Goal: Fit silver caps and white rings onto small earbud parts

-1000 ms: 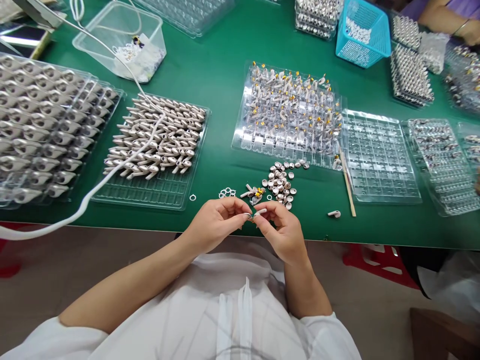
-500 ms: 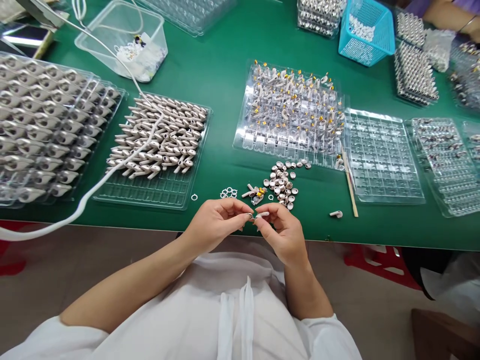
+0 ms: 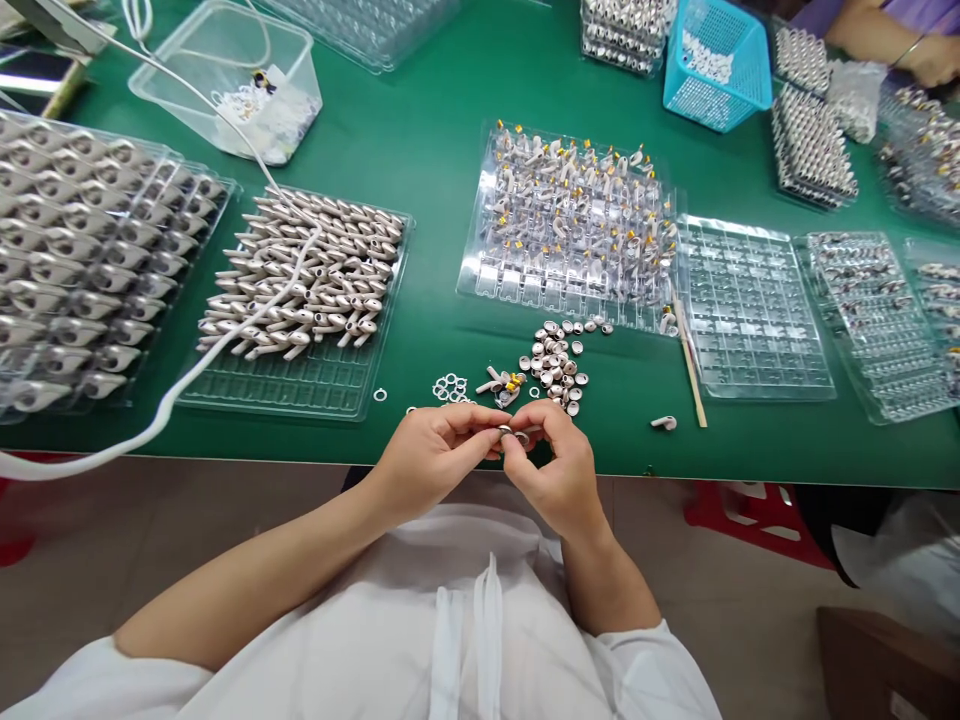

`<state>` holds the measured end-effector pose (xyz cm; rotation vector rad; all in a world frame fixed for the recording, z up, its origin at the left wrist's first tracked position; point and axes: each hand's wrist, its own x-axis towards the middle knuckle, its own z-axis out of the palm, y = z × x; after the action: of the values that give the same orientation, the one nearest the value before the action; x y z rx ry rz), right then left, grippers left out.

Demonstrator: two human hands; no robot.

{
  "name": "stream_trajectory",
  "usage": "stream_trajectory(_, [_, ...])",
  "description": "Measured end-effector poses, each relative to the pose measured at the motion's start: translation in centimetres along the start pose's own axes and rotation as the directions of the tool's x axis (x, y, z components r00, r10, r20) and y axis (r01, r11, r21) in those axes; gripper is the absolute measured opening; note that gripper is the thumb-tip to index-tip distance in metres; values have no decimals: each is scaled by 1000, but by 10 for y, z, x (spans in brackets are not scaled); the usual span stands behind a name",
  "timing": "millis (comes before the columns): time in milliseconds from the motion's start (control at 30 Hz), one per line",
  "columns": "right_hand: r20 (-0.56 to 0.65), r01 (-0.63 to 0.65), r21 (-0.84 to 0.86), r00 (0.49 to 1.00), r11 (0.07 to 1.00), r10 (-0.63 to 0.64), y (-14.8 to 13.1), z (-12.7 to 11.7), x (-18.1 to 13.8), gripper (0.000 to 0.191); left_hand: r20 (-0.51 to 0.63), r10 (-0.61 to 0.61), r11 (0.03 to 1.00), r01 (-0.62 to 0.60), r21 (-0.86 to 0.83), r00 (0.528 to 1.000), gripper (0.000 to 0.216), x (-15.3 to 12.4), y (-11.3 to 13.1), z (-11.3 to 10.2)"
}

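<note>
My left hand (image 3: 431, 450) is closed, thumb and fingertips pinching a small round earbud part (image 3: 505, 430) at the table's front edge. My right hand (image 3: 553, 462) is closed against it, pinching an earbud piece (image 3: 521, 437) that my fingers partly hide. The two parts meet or nearly meet between my fingertips; whether they are joined I cannot tell. Just beyond my hands lie a pile of round earbud shell caps (image 3: 555, 362), a few stemmed earbud pieces with yellow tabs (image 3: 502, 386), and several white rings (image 3: 450, 387). A single earbud (image 3: 664, 423) rests to the right.
Trays of earbud shells (image 3: 300, 270) and larger pieces (image 3: 67, 270) stand on the left, crossed by a white cable (image 3: 180, 400). Ahead are a tray of tabbed earbud parts (image 3: 577, 220), a clear tray (image 3: 750, 310), a wooden stick (image 3: 690, 365) and a blue basket (image 3: 716, 90). Another person's arm (image 3: 877, 40) shows far right.
The white stem that stuck out at my right fingertips no longer shows; a round edge shows there now. My hands have drawn closer together. The whole view has shifted slightly.
</note>
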<state>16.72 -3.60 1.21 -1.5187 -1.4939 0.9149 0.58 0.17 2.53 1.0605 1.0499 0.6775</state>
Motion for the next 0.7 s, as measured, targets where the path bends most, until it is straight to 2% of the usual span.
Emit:
stream_trajectory(200, [-12,-1,21,1000,1000,1,4,3,1,7,1,33,999,-33,27,999,19,-2,-2,3])
stream_trajectory(467, [18,-66,268,998,961,64,10,8,0,14,-10,49,998,-49,33,999,18,-4,-6,6])
stream_trajectory(700, [44,-99,376,995,921,89,10,10,2,16,-45,75,995,-72,70,996,20,-8,-10,7])
